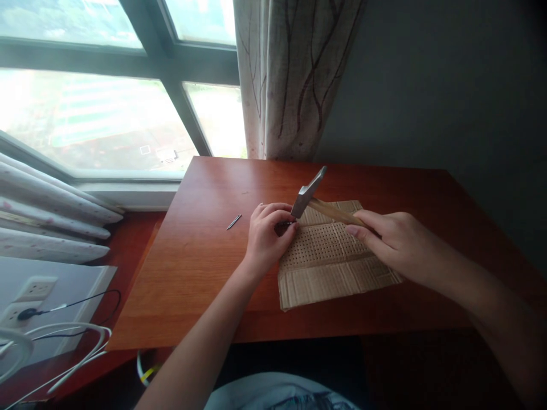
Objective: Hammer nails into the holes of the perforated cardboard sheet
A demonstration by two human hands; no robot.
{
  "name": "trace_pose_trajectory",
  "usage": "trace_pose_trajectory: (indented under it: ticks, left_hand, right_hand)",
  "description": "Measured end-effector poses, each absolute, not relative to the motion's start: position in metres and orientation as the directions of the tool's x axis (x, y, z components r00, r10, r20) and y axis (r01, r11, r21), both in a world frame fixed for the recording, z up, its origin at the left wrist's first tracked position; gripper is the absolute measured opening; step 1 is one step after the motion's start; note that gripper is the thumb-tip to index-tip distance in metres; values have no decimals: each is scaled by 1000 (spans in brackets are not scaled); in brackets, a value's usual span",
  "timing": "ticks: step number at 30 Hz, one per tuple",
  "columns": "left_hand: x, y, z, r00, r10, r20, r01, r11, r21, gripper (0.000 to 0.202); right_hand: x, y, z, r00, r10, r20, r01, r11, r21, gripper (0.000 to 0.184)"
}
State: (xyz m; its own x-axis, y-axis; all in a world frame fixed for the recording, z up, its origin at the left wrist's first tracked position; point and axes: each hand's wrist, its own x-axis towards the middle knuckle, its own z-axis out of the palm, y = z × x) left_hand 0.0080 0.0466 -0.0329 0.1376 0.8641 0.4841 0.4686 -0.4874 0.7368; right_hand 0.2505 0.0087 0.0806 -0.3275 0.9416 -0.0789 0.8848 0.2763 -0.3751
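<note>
In my right hand [388, 239] is a hammer [333, 210], its wooden handle gripped and its metal head [302, 199] tilted close above my left fingertips. My left hand [271, 230] is closed in a pinch at the upper left edge of a piece of cardboard [316, 285]. Something small and dark shows between thumb and forefinger, too hidden to name. Rows of small holes cover the middle band of the cardboard, which lies flat with creases across it. To the left of my left hand, a slim metal pen-like rod [234, 222] rests on the table.
The reddish wooden table [192, 285] reaches to a curtain [299, 80] and a dark wall [427, 85]. A window [106, 114] is at the far left. Below it are a wall socket [36, 288] with a black plug and loose white cables [81, 327].
</note>
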Motion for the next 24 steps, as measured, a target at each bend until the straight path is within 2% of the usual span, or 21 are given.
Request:
trace_pose_trajectory:
  ticks: [10, 13, 16, 19, 24]
  left_hand:
    - [7, 47, -33, 148, 863, 483, 469, -491, 734, 7]
    - [7, 47, -32, 144, 871, 470, 481, -476, 736, 15]
    - [6, 46, -31, 129, 883, 450, 503, -450, 738, 24]
    - [6, 45, -31, 121, 894, 432, 502, -430, 750, 27]
    - [6, 45, -30, 113, 895, 432, 493, -428, 757, 29]
  right_hand:
    - [249, 6, 81, -333, 941, -61, 874, 284, -395, 36]
    - [249, 5, 80, -343, 935, -89, 879, 285, -383, 35]
    - [249, 4, 82, -334, 941, -59, 870, 283, -404, 34]
    - [250, 5, 80, -321, 946, -39, 873, 280, -400, 34]
    - [251, 4, 70, -336, 938, -83, 887, 286, -363, 36]
